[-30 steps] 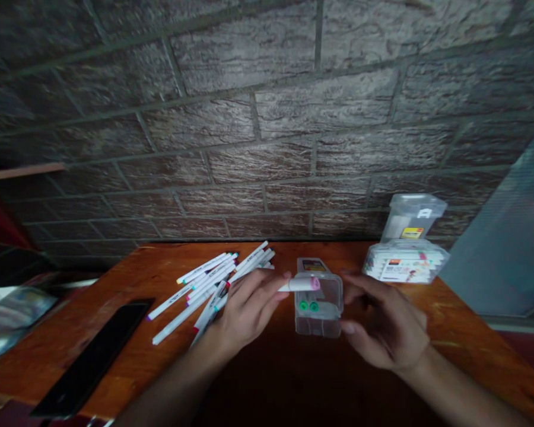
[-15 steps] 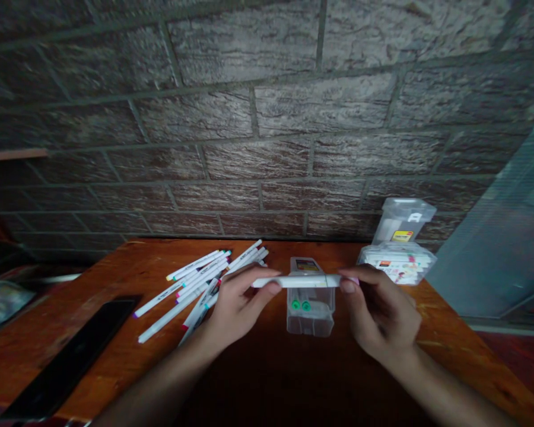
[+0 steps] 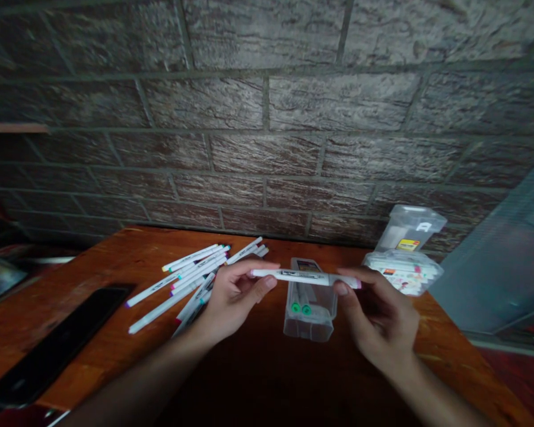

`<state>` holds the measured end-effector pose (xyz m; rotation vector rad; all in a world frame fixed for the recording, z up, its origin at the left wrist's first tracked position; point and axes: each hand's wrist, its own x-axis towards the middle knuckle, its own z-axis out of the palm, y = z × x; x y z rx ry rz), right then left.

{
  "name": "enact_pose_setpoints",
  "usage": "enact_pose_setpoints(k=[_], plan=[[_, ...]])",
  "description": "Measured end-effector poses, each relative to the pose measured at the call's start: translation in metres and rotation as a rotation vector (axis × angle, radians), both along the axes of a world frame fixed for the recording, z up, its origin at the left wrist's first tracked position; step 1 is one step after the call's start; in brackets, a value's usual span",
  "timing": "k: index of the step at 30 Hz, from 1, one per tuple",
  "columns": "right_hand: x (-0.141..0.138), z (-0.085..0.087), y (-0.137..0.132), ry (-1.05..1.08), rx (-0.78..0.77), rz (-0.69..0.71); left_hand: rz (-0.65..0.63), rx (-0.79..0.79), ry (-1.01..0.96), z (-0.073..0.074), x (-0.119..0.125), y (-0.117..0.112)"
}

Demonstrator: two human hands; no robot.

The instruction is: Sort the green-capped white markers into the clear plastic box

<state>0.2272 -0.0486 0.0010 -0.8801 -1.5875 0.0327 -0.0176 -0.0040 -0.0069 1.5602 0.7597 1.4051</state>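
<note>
A white marker (image 3: 302, 277) with purple-tinted ends is held level between both hands, its printed side facing me. The fingers and thumb of my left hand (image 3: 238, 296) pinch its left end. My right hand (image 3: 378, 308) pinches it near the right end, where a purple tip sticks out. Below and behind the marker lies an open clear plastic case (image 3: 309, 326), with two green-ended markers (image 3: 301, 308) inside. To the left of my left hand, several white markers (image 3: 196, 273) with coloured ends lie in a loose pile, partly hidden by that hand.
A black phone-like slab (image 3: 57, 344) lies on the wooden table (image 3: 111, 255) at the left. At the right back, a clear case full of markers (image 3: 404, 273) stands before a taller clear container (image 3: 412, 228). A brick-patterned wall (image 3: 267, 154) rises behind the table.
The marker has been rolled between my fingers, so its printed text now faces me. Both hands still grip its ends. The whole view has shifted slightly.
</note>
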Motion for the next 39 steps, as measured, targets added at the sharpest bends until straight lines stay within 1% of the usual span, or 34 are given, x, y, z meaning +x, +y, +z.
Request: enact_pose_setpoints(k=[4,9,17,20,26,33,39], plan=[[-0.001,-0.002,0.000,0.004,-0.020,0.009,0.016,0.003,-0.004,0.000,0.000,-0.001],[-0.001,-0.003,-0.001,-0.005,-0.013,0.018,-0.025,-0.045,-0.004,-0.005,-0.001,-0.001],[0.001,-0.006,0.000,-0.031,-0.034,0.027,-0.089,-0.098,-0.106,-0.012,-0.003,0.002],[0.000,-0.005,0.000,-0.028,-0.036,0.039,-0.124,-0.095,-0.138,-0.012,-0.004,0.002],[-0.003,0.000,-0.001,0.058,-0.084,0.056,-0.203,-0.084,-0.216,-0.009,-0.003,0.001],[0.000,-0.002,0.001,0.090,-0.133,0.054,-0.199,-0.069,-0.220,-0.007,-0.004,0.005],[0.005,-0.007,0.003,0.120,-0.188,0.040,-0.226,-0.070,-0.223,-0.012,-0.008,0.005]])
